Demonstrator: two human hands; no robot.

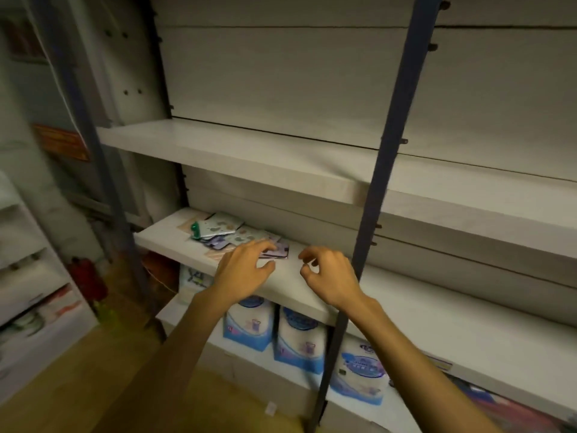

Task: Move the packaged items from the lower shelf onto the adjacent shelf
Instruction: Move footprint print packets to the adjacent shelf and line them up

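Note:
Several flat packaged items [224, 231] lie in a loose pile on a white shelf [168, 239] left of a dark blue upright post [371, 214]. My left hand [246, 264] lies over the near end of the pile, its fingertips touching a purple packet [278, 251]. My right hand [327, 276] hovers just to the right above the shelf's front edge, fingers loosely curled and holding nothing. The adjacent shelf [468, 310] continues to the right of the post.
Blue-and-white bags [249, 320] [299, 335] [359, 370] stand on the shelf below. A bare white shelf [249, 151] runs above. Another rack [28, 276] stands at the left, with a red object [87, 276] on the wooden floor [78, 385].

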